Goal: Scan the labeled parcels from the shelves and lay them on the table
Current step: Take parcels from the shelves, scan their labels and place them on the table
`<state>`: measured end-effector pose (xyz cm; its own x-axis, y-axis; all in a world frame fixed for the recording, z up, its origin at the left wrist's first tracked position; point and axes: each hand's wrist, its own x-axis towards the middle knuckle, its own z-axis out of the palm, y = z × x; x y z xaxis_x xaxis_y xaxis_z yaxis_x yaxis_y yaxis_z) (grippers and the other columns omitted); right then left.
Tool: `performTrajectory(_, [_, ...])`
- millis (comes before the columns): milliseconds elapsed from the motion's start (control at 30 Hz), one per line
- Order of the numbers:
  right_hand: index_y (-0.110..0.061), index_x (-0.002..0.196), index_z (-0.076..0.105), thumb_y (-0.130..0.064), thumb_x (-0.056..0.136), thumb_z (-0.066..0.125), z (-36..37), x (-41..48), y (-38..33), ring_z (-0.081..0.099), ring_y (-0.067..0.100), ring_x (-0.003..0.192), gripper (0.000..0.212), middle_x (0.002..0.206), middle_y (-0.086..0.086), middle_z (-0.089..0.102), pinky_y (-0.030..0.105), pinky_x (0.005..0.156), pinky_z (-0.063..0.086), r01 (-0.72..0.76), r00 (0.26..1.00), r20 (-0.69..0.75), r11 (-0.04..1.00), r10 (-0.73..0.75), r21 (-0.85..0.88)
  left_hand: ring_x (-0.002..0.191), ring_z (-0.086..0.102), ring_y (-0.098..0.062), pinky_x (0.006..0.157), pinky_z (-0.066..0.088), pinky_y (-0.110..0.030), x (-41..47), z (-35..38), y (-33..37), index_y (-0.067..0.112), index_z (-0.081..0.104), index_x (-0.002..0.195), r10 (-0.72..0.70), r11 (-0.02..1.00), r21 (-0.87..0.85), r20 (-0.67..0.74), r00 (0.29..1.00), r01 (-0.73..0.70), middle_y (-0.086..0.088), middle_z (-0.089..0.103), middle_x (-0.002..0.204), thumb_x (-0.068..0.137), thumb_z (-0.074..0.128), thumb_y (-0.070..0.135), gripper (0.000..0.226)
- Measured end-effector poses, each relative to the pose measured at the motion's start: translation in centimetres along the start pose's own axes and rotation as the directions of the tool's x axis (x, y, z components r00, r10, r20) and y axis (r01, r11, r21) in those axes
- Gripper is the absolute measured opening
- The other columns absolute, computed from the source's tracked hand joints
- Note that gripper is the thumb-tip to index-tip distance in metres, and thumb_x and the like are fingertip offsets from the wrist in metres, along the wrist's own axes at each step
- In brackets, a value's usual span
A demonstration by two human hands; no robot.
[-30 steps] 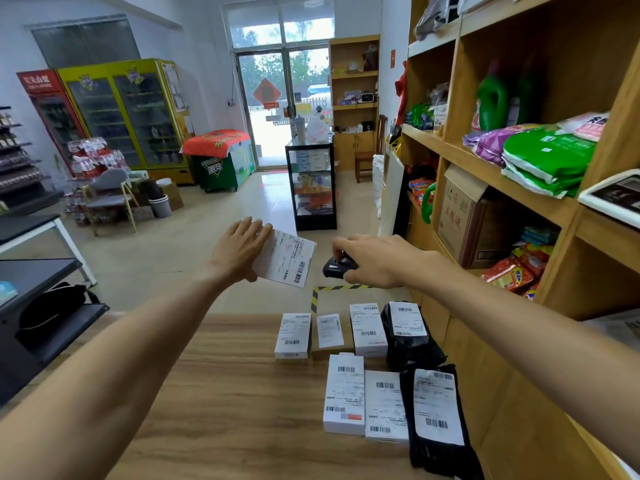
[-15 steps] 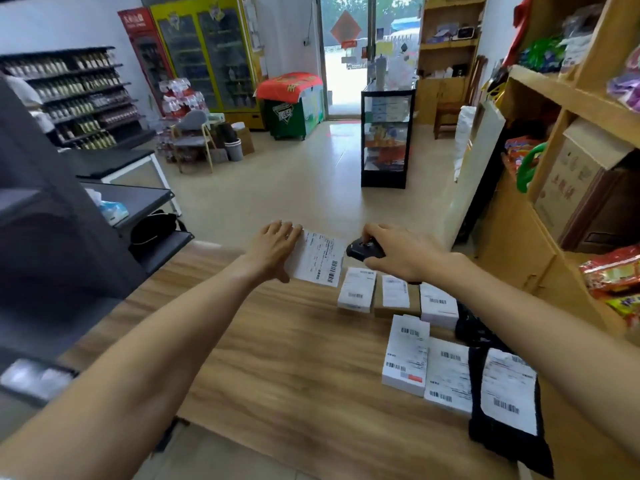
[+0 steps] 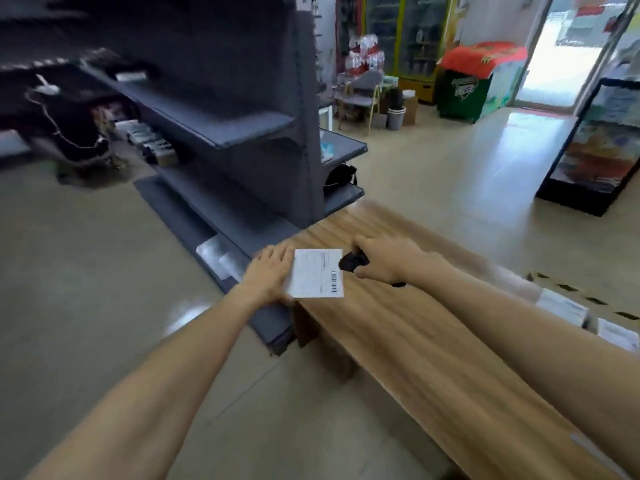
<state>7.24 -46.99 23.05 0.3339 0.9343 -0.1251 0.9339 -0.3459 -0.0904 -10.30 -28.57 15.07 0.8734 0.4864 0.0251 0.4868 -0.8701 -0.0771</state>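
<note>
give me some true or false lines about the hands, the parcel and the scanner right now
1. The left hand holds a white parcel with a label. True.
2. The right hand is empty. False: it grips a black scanner.
3. The parcel's barcode sits near its right edge. True.
4. The scanner is on the parcel's left side. False: it is close to the parcel's right edge.
5. The grey shelf unit stands to the right of the wooden table. False: it stands to the table's left.
</note>
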Motion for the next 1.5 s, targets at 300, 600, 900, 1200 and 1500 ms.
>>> performTrajectory(300, [-0.022, 0.111, 0.049, -0.040, 0.088, 0.061, 0.8, 12.1, -29.9, 0.058, 0.032, 0.104, 0.031, 0.122, 0.005, 0.060, 0.036, 0.075, 0.035, 0.434, 0.899, 0.068, 0.901, -0.432, -0.006, 0.125, 0.044, -0.028, 0.098, 0.038, -0.036, -20.4, -0.2, -24.0, 0.011, 0.034, 0.139, -0.512, 0.859, 0.017, 0.067, 0.856, 0.512, -0.005, 0.044, 0.138, 0.063, 0.084, 0.052, 0.099])
performTrajectory(600, [-0.019, 0.116, 0.051, -0.039, 0.093, 0.055, 1.3, 16.8, -47.4, 0.054, 0.031, 0.088, 0.031, 0.118, 0.003, 0.060, 0.035, 0.072, 0.036, 0.661, 0.750, 0.059, 0.750, -0.659, -0.026, 0.122, 0.045, -0.028, 0.102, 0.039, -0.036, -32.6, 1.3, -35.5, 0.012, 0.038, 0.133, -0.742, 0.670, 0.036, 0.067, 0.667, 0.742, -0.003, 0.045, 0.133, 0.056, 0.086, 0.057, 0.101])
performTrajectory(900, [-0.018, 0.112, 0.050, -0.037, 0.092, 0.058, 3.2, 29.5, -53.6, 0.055, 0.029, 0.088, 0.029, 0.111, 0.003, 0.060, 0.036, 0.069, 0.038, 0.695, 0.717, 0.102, 0.719, -0.690, -0.021, 0.125, 0.042, -0.028, 0.108, 0.035, -0.037, -30.4, 5.0, -46.4, 0.012, 0.033, 0.139, -0.776, 0.628, 0.027, 0.098, 0.623, 0.778, -0.003, 0.042, 0.137, 0.056, 0.086, 0.056, 0.107])
performTrajectory(1200, [-0.017, 0.113, 0.051, -0.037, 0.092, 0.058, -1.5, 51.3, -62.7, 0.058, 0.029, 0.090, 0.029, 0.109, 0.005, 0.062, 0.036, 0.068, 0.038, 0.707, 0.706, 0.031, 0.707, -0.707, 0.022, 0.127, 0.041, -0.026, 0.110, 0.033, -0.036, -20.0, 3.0, -67.2, 0.014, 0.031, 0.141, -0.769, 0.638, 0.094, 0.040, 0.638, 0.764, -0.002, 0.042, 0.139, 0.056, 0.087, 0.057, 0.111])
performTrajectory(1500, [-0.019, 0.110, 0.051, -0.037, 0.089, 0.060, -1.7, 67.3, -70.5, 0.058, 0.030, 0.093, 0.029, 0.110, 0.003, 0.061, 0.036, 0.068, 0.039, 0.752, 0.657, 0.042, 0.659, -0.753, 0.034, 0.126, 0.040, -0.025, 0.112, 0.033, -0.036, -13.7, 5.0, -83.0, 0.015, 0.030, 0.144, -0.782, 0.623, 0.121, 0.082, 0.618, 0.773, -0.002, 0.041, 0.140, 0.057, 0.085, 0.060, 0.112])
